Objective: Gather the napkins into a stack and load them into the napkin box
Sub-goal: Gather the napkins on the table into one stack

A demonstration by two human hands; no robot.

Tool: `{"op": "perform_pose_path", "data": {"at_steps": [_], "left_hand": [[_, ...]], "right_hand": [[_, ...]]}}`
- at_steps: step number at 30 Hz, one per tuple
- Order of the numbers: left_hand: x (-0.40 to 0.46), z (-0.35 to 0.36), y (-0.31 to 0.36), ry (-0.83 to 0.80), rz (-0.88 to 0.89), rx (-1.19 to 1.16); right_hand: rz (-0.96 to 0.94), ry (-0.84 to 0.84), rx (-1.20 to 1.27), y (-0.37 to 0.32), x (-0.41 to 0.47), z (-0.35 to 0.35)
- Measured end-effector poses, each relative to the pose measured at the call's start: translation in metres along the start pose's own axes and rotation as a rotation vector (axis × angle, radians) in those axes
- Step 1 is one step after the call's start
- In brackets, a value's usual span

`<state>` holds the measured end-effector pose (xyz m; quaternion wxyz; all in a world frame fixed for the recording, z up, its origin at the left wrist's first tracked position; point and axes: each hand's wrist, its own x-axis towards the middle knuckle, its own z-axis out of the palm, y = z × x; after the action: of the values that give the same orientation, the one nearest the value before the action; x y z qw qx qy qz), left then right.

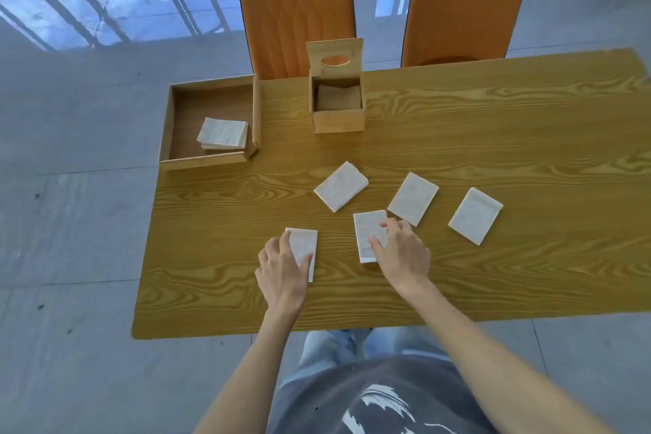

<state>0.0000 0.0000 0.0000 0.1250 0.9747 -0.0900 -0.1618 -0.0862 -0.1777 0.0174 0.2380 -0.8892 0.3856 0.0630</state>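
Observation:
Several folded white napkins lie spread on the wooden table. My left hand rests on the nearest left napkin, fingers over its left edge. My right hand presses on a second napkin near the middle. Three more napkins lie loose: one further back, one to the right, one far right. The wooden napkin box stands at the back with its lid raised; napkins sit inside it.
A shallow wooden tray at the table's back left corner holds a small stack of napkins. Two orange chairs stand behind the table. The table's front edge is close to my body.

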Motion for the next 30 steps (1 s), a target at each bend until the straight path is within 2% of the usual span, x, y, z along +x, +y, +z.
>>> {"op": "perform_pose_path", "data": {"at_steps": [7,11,17,21,25,30], "left_hand": [[0.005,0.006,-0.002,-0.070,-0.139,-0.028],[0.013,0.007,0.000,-0.112,-0.295,-0.171],[0.027,0.013,-0.005,-0.173,-0.434,-0.358],[0.028,0.015,-0.003,-0.188,-0.416,-0.342],[0.025,0.014,0.002,-0.135,-0.418,-0.366],[0.025,0.012,0.005,-0.152,-0.461,-0.821]], "right_hand": [[0.192,-0.002,0.028,-0.005,0.007,0.013],[0.290,-0.037,0.051,0.000,0.010,0.019],[0.287,-0.079,0.056,0.005,0.015,0.019],[0.262,-0.041,0.110,0.006,0.015,0.018],[0.229,-0.009,0.226,0.012,0.015,0.018],[0.189,-0.021,0.504,0.015,0.020,0.020]]}}
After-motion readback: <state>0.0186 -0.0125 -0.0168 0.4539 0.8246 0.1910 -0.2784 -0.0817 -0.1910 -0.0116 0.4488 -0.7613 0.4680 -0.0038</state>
